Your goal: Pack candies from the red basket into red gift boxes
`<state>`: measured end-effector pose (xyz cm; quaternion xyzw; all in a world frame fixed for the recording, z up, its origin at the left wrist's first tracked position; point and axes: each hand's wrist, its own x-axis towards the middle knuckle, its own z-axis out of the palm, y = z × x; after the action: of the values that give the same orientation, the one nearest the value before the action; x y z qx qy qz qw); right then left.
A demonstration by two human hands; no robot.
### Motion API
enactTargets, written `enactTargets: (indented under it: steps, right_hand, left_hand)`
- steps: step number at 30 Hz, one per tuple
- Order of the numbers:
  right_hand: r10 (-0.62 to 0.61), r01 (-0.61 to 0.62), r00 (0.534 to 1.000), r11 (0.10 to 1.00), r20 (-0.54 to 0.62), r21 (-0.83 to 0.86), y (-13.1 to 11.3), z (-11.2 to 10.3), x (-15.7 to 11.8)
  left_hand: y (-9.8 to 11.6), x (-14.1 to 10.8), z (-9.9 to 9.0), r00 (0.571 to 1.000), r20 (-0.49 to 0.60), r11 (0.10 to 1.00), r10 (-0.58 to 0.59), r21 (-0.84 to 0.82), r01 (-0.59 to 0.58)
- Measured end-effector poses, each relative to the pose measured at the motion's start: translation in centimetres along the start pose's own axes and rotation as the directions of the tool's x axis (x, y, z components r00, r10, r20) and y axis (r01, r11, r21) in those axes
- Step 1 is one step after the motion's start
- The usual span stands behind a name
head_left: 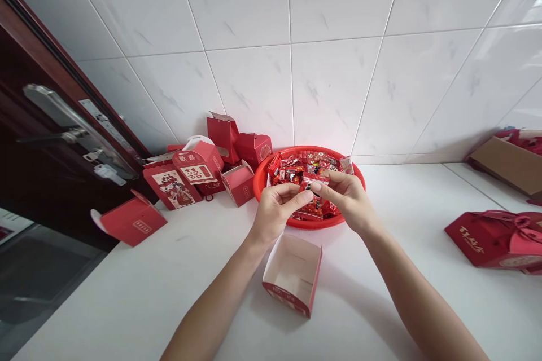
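Note:
A red plastic basket [259, 185] full of wrapped candies [292, 174] stands against the wall. Over its front part, my left hand [277, 206] and my right hand [347, 194] meet at one red-and-white wrapped candy [315, 179]. The right thumb and fingers pinch it; the left thumb and fingertips close on its lower left side. Its exact kind is not clear. Below my hands an open red gift box [293, 265] with a white inside sits on the white tabletop [203, 299], and no candy shows in it.
Several red gift boxes [198, 163] cluster left of the basket, and one red box [134, 220] lies near the table's left edge. At right are a ribboned red box [495, 240] and a brown cardboard carton [510, 163]. A dark door [51, 169] borders the left side.

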<state>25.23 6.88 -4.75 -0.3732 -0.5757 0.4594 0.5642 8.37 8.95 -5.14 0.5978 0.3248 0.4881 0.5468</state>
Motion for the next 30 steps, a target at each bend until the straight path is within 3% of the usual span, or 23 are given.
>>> enactTargets:
  steps: [7, 10, 18, 30]
  right_hand:
    - [-0.038, 0.036, 0.998, 0.999, 0.049, 0.04, 0.0, 0.6, -0.1]
    - [-0.036, 0.036, 0.999, 0.999, 0.001, 0.013, 0.3, 0.7, -0.3]
    - [-0.061, 0.06, 0.998, 0.998, 0.031, 0.034, 0.2, 0.7, -0.6]
    - [-0.115, 0.116, 0.991, 0.993, 0.072, -0.006, 0.6, 0.6, -0.6]
  left_hand:
    - [-0.3, -0.3, 0.4, 0.986, -0.142, 0.994, 0.089, -0.051, -0.097]
    - [-0.2, -0.2, 0.3, 0.979, -0.189, 0.99, 0.082, -0.095, -0.102]
    - [0.3, 0.0, -0.5, 0.996, -0.053, 0.99, 0.075, -0.114, -0.08]
    - [0.6, -0.7, -0.7, 0.977, -0.097, 0.981, 0.191, 0.063, -0.185]
